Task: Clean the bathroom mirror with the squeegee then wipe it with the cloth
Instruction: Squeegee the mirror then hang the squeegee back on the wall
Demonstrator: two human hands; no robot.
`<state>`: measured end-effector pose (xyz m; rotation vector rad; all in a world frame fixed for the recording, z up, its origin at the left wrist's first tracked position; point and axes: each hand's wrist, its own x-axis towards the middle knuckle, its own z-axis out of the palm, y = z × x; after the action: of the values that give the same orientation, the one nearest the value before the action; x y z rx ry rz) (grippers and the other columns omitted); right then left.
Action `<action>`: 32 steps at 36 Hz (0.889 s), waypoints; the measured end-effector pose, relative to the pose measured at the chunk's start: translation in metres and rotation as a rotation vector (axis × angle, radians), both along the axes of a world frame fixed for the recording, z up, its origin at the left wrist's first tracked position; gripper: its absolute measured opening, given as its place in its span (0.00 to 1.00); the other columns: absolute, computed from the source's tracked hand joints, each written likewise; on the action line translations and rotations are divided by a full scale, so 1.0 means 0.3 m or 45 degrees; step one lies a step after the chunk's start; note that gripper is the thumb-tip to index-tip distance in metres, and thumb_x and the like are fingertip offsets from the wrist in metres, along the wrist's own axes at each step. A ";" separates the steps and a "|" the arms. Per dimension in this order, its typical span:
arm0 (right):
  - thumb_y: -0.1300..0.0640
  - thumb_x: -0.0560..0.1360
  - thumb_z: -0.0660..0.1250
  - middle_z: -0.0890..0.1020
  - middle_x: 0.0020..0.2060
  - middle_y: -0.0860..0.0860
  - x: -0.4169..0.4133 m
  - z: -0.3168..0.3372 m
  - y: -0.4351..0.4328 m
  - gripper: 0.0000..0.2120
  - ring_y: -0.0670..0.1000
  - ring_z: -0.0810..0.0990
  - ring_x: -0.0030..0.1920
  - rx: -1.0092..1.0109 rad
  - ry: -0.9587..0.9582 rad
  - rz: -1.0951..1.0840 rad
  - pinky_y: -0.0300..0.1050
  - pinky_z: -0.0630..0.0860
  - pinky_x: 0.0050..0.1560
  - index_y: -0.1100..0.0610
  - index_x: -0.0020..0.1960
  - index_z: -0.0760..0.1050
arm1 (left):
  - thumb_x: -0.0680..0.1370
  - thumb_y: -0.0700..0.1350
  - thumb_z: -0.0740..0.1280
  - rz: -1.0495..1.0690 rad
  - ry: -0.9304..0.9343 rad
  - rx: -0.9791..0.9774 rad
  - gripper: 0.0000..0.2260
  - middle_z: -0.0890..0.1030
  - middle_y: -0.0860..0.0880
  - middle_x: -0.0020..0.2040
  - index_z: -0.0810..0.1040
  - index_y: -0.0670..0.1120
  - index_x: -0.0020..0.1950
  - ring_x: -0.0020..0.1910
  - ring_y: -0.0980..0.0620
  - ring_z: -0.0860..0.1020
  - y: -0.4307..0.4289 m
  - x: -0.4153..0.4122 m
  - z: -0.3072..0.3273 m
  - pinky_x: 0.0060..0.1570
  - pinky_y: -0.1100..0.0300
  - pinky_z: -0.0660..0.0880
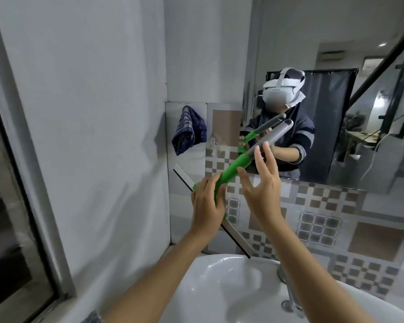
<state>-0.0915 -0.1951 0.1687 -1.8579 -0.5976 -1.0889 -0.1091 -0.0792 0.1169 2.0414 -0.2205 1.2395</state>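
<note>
A squeegee (240, 159) with a green and grey handle points up and to the right, its long blade (184, 178) slanting down toward the sink. My left hand (207, 206) is closed around the green lower part of the handle, near the blade. My right hand (261, 180) is beside the handle with fingers spread, fingertips touching the grey part. The mirror (336, 113) fills the upper right wall and reflects a person with a headset. A blue checked cloth (188, 130) hangs on the tiled wall at the left of the mirror.
A white sink (219, 287) lies below my arms, with a metal tap (289, 292) at its right. Patterned grey and brown tiles (324, 217) cover the wall under the mirror. A white wall and a dark window frame (21, 183) stand at the left.
</note>
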 end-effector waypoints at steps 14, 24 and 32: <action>0.57 0.74 0.68 0.74 0.62 0.49 0.148 -0.096 0.193 0.35 0.48 0.74 0.61 0.315 0.508 0.308 0.46 0.74 0.62 0.56 0.75 0.54 | 0.78 0.56 0.50 0.089 0.085 -0.154 0.22 0.75 0.51 0.51 0.71 0.47 0.64 0.50 0.64 0.64 0.076 0.075 -0.123 0.54 0.72 0.60; 0.67 0.70 0.70 0.72 0.66 0.51 0.265 -0.235 0.238 0.36 0.50 0.71 0.66 0.169 0.585 0.529 0.39 0.75 0.59 0.55 0.73 0.59 | 0.78 0.47 0.62 -0.174 0.336 -0.286 0.19 0.75 0.51 0.52 0.65 0.52 0.69 0.51 0.59 0.75 0.161 0.139 -0.271 0.51 0.59 0.77; 0.68 0.70 0.69 0.71 0.64 0.44 0.296 -0.318 0.245 0.35 0.45 0.70 0.67 0.093 0.635 0.633 0.42 0.73 0.63 0.51 0.72 0.60 | 0.76 0.41 0.66 -0.230 0.465 -0.428 0.24 0.77 0.57 0.52 0.64 0.63 0.64 0.51 0.60 0.76 0.175 0.160 -0.332 0.50 0.62 0.78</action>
<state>-0.0026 -0.1215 0.0734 -1.6990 -0.6595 -0.3016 -0.0611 -0.0266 0.0174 1.8645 -0.0190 0.7216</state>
